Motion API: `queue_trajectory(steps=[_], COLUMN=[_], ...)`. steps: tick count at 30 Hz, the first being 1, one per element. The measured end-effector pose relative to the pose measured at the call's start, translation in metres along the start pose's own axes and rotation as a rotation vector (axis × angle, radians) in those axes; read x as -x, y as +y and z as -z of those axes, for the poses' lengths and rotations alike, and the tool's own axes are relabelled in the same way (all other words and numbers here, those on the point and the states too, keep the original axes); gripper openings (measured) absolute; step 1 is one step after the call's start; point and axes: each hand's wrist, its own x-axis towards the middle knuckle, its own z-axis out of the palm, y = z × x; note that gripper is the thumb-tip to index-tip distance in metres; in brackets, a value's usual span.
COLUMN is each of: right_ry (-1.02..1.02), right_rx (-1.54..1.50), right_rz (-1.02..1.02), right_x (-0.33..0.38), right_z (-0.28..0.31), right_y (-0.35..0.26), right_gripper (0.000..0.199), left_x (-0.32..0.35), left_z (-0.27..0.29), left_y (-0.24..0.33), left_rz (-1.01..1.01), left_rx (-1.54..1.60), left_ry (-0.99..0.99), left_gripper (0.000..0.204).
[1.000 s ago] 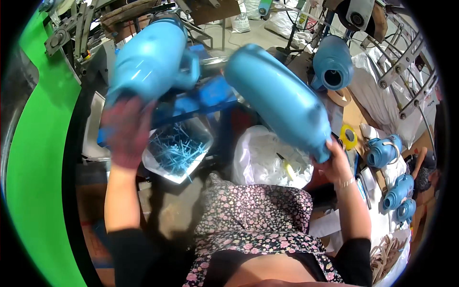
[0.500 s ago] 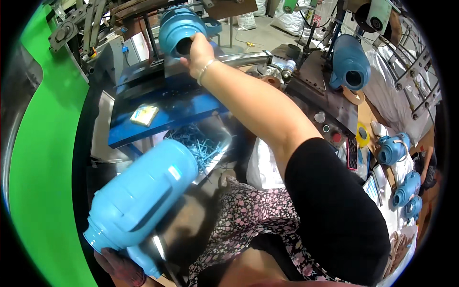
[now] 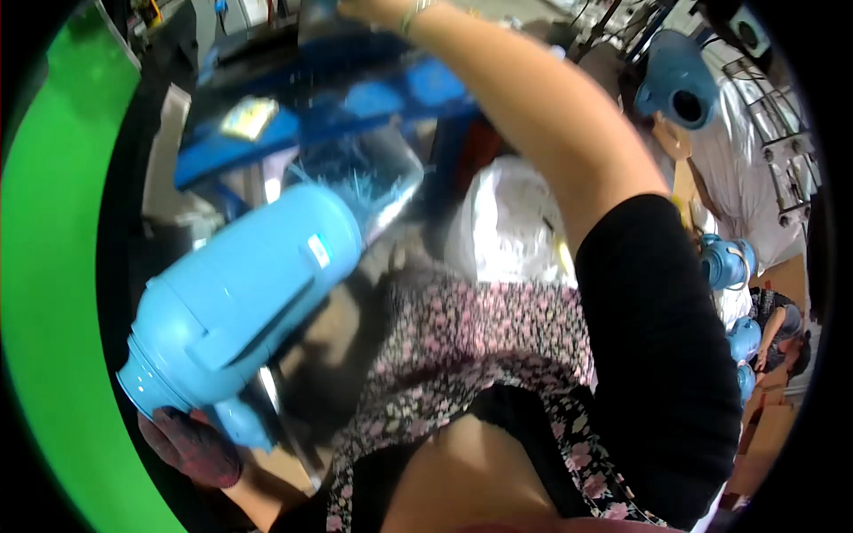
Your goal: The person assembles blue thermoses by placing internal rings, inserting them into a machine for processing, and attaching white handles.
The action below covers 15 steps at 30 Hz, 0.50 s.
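A light-blue plastic thermos jug shell (image 3: 253,289) lies tilted at the left, its neck toward the lower left and its wide end toward the bench. My left hand (image 3: 191,449), in a dark glove, grips it at the neck. A smaller light-blue part (image 3: 242,425) shows beside the neck, partly hidden by the shell. My right hand (image 3: 378,11) reaches far forward to the top edge, over the blue bench. Its fingers are blurred and mostly out of view, so what they touch is hidden.
On the blue bench (image 3: 293,133) lies a small yellow-white packet (image 3: 250,118). Below it, a clear bin (image 3: 404,182) holds blue scraps. A white plastic bag (image 3: 511,222) stands in front of me. At right are another blue jug shell (image 3: 680,80), several more jugs and a person (image 3: 777,324).
The view has shifted so the bench sits higher. The jug that my right hand touched at the far side is out of view. My left hand still holds its shell.
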Motion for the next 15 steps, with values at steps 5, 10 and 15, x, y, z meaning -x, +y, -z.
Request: queue_trajectory(steps=[5, 10, 15], right_ry=[-0.103, -0.25, -0.141], right_rx=[-0.288, -0.594, -1.114], right_rz=[0.063, 0.138, 0.589], right_x=[0.013, 0.044, 0.1], right_z=[0.036, 0.102, 0.175], right_y=[-0.033, -0.035, -0.127], right_gripper=[0.075, 0.085, 0.103], left_x=[0.005, -0.059, -0.17], left_z=[0.014, -0.027, 0.001], left_y=[-0.024, 0.032, 0.129], left_rz=[0.008, -0.054, -0.427], left_rx=[-0.027, 0.385, 0.736], left_ry=[-0.004, 0.14, -0.312], left_gripper=[0.033, 0.035, 0.034])
